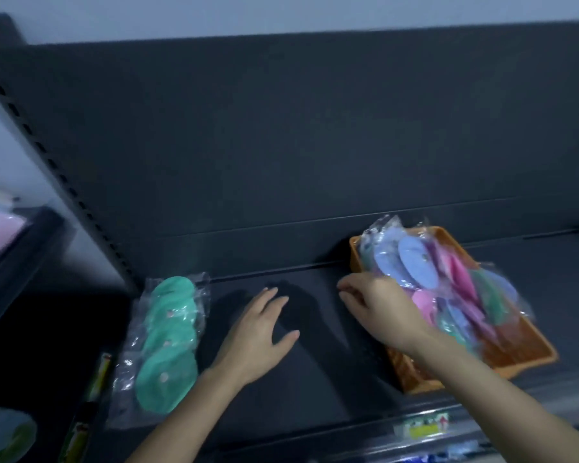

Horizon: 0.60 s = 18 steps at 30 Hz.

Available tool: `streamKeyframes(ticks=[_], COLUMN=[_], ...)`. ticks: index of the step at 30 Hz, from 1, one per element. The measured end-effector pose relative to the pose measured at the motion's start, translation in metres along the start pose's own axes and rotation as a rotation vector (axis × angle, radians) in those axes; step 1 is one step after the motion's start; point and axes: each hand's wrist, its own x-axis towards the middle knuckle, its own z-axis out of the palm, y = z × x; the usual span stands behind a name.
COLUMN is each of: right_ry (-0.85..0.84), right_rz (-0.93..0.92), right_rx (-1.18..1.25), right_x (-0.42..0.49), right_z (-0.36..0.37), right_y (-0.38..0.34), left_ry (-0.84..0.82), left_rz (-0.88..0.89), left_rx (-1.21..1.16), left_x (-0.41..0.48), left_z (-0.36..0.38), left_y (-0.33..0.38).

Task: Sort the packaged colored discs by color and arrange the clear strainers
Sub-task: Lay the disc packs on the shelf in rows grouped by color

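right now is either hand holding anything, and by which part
Left hand is open, holding nothing. Right hand is at the mixed disc packets in the orange tray; blur hides any grip.

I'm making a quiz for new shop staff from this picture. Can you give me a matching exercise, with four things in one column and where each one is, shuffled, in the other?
Things
1. green discs
2. orange tray
3. left hand
4. right hand

Places
A. at the mixed packs in the tray
B. on the shelf, far left
C. on the shelf, right side
D. spread open, between the green discs and the tray

Pairs: 1-B, 2-C, 3-D, 4-A
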Motion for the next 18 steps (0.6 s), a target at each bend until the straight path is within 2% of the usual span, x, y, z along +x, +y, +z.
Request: streamKeyframes(ticks=[3, 9, 13, 18], right_ry=[0.122, 0.234, 0.108, -0.020], right_rz=[0.009, 0.102, 0.157, 0.144], right_rx=[-0.075, -0.189, -0.225, -0.214], right_x=[-0.014, -0.030, -0.032, -0.030], right_z=[-0.028, -0.052, -0.051, -0.041], right_y=[0.031, 0.093, 0.128, 0.147], left_ry=[-0.039, -0.001, -0.003, 0.069], left_rz=[0.020, 0.036, -0.028, -0.252], left_rx=[-0.062, -0.176, -0.276, -0.486], left_x=[0.019, 0.058, 0.088, 0.115], left_z=[0.010, 0.031, 0.041, 0.045], left_y=[0.029, 0.085, 0.122, 0.155])
